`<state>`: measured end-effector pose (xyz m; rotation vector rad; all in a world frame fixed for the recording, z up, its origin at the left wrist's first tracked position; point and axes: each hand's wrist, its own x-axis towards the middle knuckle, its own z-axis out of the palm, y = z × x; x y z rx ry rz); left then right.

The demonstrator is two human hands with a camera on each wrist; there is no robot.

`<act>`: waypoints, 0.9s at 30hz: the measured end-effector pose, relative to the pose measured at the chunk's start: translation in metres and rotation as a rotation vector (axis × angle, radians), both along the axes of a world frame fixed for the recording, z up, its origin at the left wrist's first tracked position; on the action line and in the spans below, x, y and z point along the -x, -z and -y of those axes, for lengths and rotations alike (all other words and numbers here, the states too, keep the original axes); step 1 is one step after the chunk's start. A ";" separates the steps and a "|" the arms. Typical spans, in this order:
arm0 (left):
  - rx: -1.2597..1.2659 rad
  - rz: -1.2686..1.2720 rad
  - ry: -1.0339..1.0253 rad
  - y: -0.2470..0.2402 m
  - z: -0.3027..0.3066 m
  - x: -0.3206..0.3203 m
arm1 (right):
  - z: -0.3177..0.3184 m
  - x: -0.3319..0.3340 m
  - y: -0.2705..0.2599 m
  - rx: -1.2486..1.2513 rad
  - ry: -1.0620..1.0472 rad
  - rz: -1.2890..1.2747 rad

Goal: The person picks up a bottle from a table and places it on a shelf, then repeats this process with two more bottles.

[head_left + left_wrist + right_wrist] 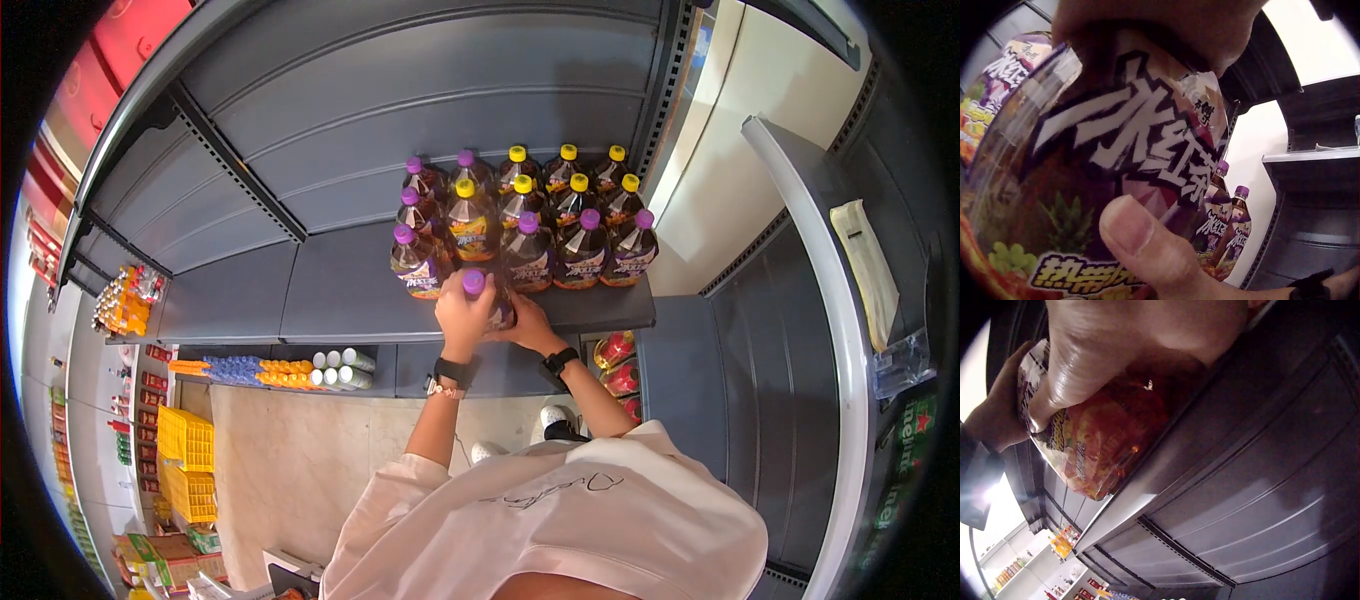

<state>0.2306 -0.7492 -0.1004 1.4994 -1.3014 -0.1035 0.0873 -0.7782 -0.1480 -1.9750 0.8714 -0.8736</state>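
Note:
Both hands hold one large purple-capped bottle [474, 283] at the shelf's front edge, between other bottles of the front row. My left hand [463, 318] grips it around the upper part from the left; my right hand [532, 328] holds its lower right side. In the left wrist view the bottle's purple label [1116, 137] fills the picture, with a thumb across it. The right wrist view shows the bottle's lower part [1107, 440] under the right hand [1141, 331]. Behind stand rows of dark bottles with purple and yellow caps, such as a yellow-capped one [472, 225].
The grey shelf [340, 275] runs left to orange bottles [130, 300]. Below it are white-topped cans [345, 368] and red-packed goods [622, 378]. Yellow crates [186, 440] stand on the floor at left. A curved-edged shelf unit [840, 300] rises at right.

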 end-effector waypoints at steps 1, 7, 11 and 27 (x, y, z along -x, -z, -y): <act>-0.004 0.018 -0.014 0.001 0.000 0.000 | 0.000 0.000 -0.001 0.003 -0.001 0.000; -0.007 -0.011 -0.008 0.000 0.000 0.001 | 0.000 -0.001 0.008 0.056 0.023 0.026; -0.010 -0.021 0.000 -0.002 0.000 0.001 | 0.000 0.000 0.003 0.039 -0.011 0.016; -0.009 0.034 -0.032 0.005 0.003 -0.002 | 0.001 0.000 0.001 0.035 -0.001 0.042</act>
